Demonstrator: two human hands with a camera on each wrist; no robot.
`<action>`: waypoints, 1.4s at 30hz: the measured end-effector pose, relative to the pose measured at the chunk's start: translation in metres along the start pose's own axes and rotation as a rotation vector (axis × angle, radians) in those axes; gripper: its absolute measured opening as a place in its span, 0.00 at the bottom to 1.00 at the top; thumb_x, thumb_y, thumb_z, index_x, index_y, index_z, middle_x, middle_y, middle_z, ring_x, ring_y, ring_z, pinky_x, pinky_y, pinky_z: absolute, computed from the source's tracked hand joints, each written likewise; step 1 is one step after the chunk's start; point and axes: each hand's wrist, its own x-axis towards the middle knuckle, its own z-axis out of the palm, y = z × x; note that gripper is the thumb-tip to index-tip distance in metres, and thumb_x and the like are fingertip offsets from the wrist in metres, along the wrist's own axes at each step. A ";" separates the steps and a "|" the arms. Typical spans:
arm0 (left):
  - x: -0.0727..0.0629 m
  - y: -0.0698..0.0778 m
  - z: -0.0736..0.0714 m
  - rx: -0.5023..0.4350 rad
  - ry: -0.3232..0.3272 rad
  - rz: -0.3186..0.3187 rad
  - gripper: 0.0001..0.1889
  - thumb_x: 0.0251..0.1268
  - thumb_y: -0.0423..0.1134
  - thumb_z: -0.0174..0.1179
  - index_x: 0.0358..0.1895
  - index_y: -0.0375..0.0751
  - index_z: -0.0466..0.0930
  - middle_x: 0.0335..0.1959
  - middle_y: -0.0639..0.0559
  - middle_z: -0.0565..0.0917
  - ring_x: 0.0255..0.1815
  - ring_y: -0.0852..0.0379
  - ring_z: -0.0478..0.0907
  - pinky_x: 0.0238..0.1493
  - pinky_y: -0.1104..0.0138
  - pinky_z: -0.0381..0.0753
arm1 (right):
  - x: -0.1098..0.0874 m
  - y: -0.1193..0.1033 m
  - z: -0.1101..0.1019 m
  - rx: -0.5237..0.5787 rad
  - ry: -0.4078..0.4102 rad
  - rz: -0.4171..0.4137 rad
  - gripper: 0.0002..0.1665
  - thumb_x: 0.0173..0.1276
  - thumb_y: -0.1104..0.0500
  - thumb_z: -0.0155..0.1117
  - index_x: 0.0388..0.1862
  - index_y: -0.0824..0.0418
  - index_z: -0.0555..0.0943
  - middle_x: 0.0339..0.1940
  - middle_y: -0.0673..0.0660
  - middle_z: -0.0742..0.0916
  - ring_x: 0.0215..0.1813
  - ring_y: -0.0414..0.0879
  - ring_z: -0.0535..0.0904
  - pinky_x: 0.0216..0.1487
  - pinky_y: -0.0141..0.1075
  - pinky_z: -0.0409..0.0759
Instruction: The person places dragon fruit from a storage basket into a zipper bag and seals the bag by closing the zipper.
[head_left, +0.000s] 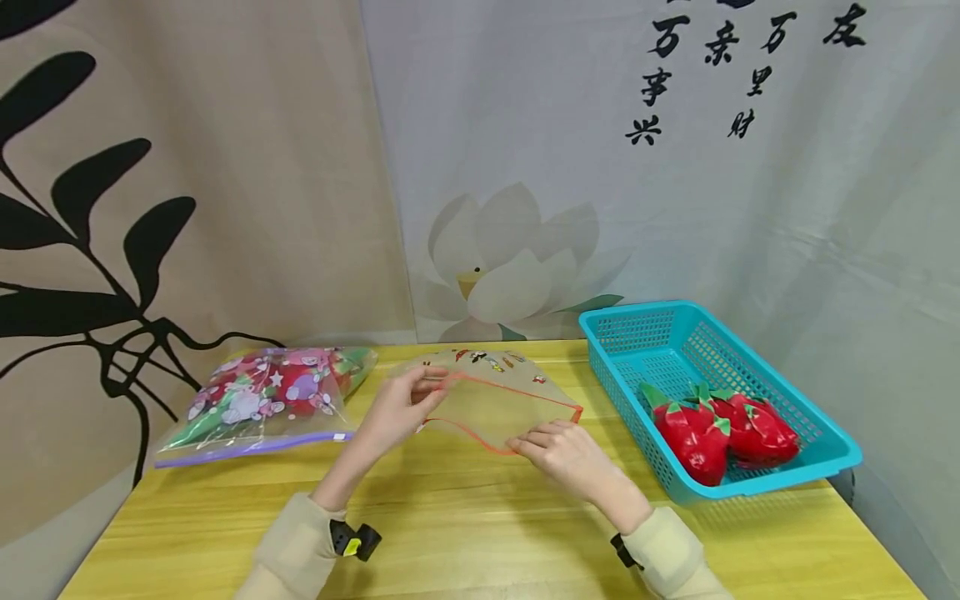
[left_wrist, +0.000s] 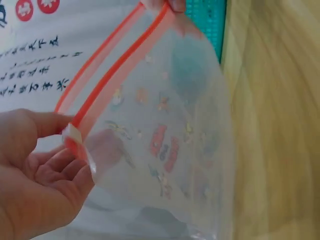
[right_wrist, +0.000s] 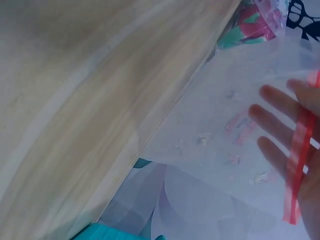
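Table [head_left: 450,533], flat, yellow wood. Bag [head_left: 487,406], wide, clear printed plastic, red-orange zip rim [left_wrist: 116,73]: above table, mouth parted; likely light, limp, slippery; best held by stiffer rim. Right hand [head_left: 562,458]: fingers curled on near rim. Left hand [head_left: 401,404]: pinching rim beside small white slider [left_wrist: 72,133].

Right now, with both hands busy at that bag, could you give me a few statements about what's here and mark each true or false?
1. The left hand and the right hand both hold the red-edged bag. True.
2. That bag's mouth is pressed shut. False: it gapes open between the hands.
3. Red fruit lies in the blue basket. True.
4. The basket stands to the left of both hands. False: it stands to their right.
5. The purple-edged bag lies on the table. True.
6. That purple-edged bag is empty. False: red and green things show inside it.
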 end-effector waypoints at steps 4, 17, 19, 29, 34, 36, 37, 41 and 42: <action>-0.003 -0.003 0.002 0.101 0.026 0.055 0.14 0.69 0.33 0.55 0.53 0.33 0.79 0.32 0.41 0.86 0.23 0.59 0.79 0.20 0.75 0.75 | -0.001 0.003 -0.001 0.021 0.005 0.020 0.18 0.53 0.65 0.70 0.45 0.54 0.85 0.35 0.47 0.90 0.36 0.40 0.85 0.40 0.33 0.85; 0.004 -0.001 0.003 0.441 0.313 0.263 0.08 0.66 0.32 0.57 0.39 0.30 0.84 0.15 0.49 0.76 0.12 0.67 0.56 0.13 0.78 0.54 | -0.001 -0.006 0.002 -0.042 0.021 -0.069 0.23 0.50 0.63 0.74 0.48 0.54 0.84 0.39 0.45 0.90 0.37 0.37 0.85 0.40 0.31 0.84; 0.005 -0.001 0.003 0.433 0.314 0.259 0.08 0.66 0.32 0.57 0.39 0.30 0.84 0.15 0.48 0.77 0.12 0.67 0.56 0.12 0.78 0.54 | -0.001 -0.008 0.003 -0.044 0.020 -0.074 0.25 0.49 0.63 0.75 0.49 0.54 0.84 0.39 0.45 0.90 0.37 0.37 0.85 0.40 0.31 0.84; 0.004 -0.003 0.004 0.442 0.304 0.305 0.09 0.64 0.34 0.60 0.41 0.32 0.85 0.23 0.44 0.86 0.10 0.69 0.56 0.11 0.80 0.53 | -0.004 -0.008 0.002 -0.101 0.064 -0.081 0.19 0.71 0.63 0.49 0.55 0.53 0.81 0.45 0.46 0.89 0.43 0.40 0.85 0.44 0.31 0.83; 0.002 -0.005 0.004 0.470 0.313 0.360 0.07 0.64 0.33 0.60 0.39 0.33 0.84 0.20 0.47 0.84 0.11 0.69 0.56 0.12 0.80 0.55 | -0.005 -0.005 0.001 -0.123 0.116 -0.097 0.29 0.80 0.62 0.28 0.56 0.54 0.81 0.47 0.48 0.88 0.45 0.41 0.84 0.45 0.31 0.82; 0.002 -0.005 0.004 0.492 0.322 0.392 0.06 0.63 0.32 0.60 0.38 0.33 0.84 0.19 0.48 0.84 0.11 0.69 0.56 0.12 0.80 0.55 | -0.004 -0.005 -0.001 -0.124 0.122 -0.104 0.28 0.80 0.63 0.30 0.56 0.55 0.81 0.47 0.48 0.88 0.45 0.41 0.84 0.45 0.31 0.83; 0.002 -0.006 0.004 0.500 0.325 0.405 0.06 0.63 0.32 0.60 0.37 0.33 0.84 0.19 0.48 0.83 0.11 0.69 0.56 0.12 0.80 0.55 | -0.004 -0.005 -0.002 -0.126 0.127 -0.109 0.27 0.79 0.63 0.31 0.56 0.55 0.81 0.47 0.48 0.88 0.45 0.41 0.84 0.45 0.31 0.83; 0.002 -0.008 0.004 0.507 0.338 0.439 0.04 0.62 0.30 0.60 0.34 0.33 0.83 0.21 0.47 0.85 0.12 0.67 0.66 0.13 0.81 0.63 | -0.002 -0.002 -0.012 -0.125 0.143 -0.105 0.25 0.79 0.63 0.33 0.55 0.55 0.81 0.46 0.49 0.88 0.45 0.42 0.84 0.44 0.32 0.83; 0.002 -0.008 0.004 0.504 0.340 0.442 0.04 0.62 0.30 0.60 0.34 0.33 0.83 0.22 0.46 0.86 0.12 0.65 0.69 0.13 0.80 0.65 | -0.001 0.000 -0.016 -0.126 0.145 -0.103 0.25 0.79 0.62 0.33 0.55 0.55 0.81 0.46 0.49 0.88 0.45 0.42 0.84 0.44 0.32 0.83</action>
